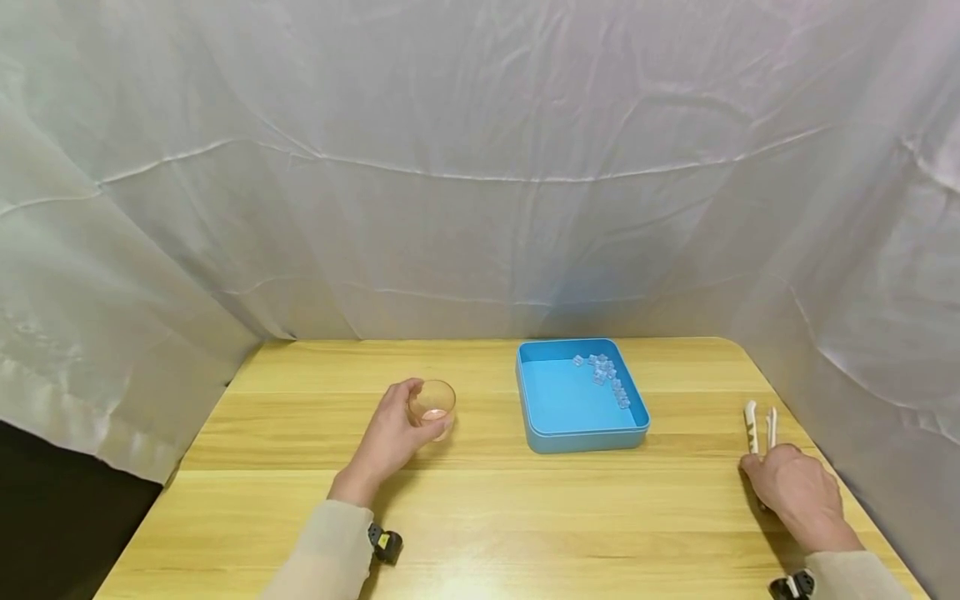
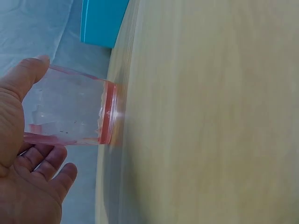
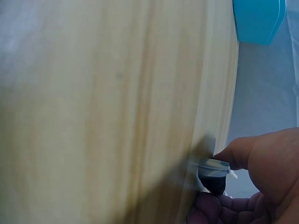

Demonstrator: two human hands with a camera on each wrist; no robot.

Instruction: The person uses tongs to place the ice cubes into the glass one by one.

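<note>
My left hand (image 1: 390, 437) holds a clear, pinkish glass (image 1: 432, 400) by its sides, thumb on the near side and fingers on the far side. In the left wrist view the glass (image 2: 70, 107) stands upright, its base at the tabletop. Over at the right end of the table, my right hand (image 1: 798, 487) grips a pair of tongs (image 1: 752, 425), whose two white-tipped arms point away from me, slightly apart. Seen from the right wrist, the end of the tongs (image 3: 214, 175) sits between thumb and fingers; the rest is mostly hidden.
Between the hands, towards the back, stands a shallow blue box (image 1: 588, 442). Several clear cubes (image 1: 602, 369) lie along its back and right side. Pale grey curtains (image 1: 480, 233) hang behind and beside the wooden table (image 1: 510, 517).
</note>
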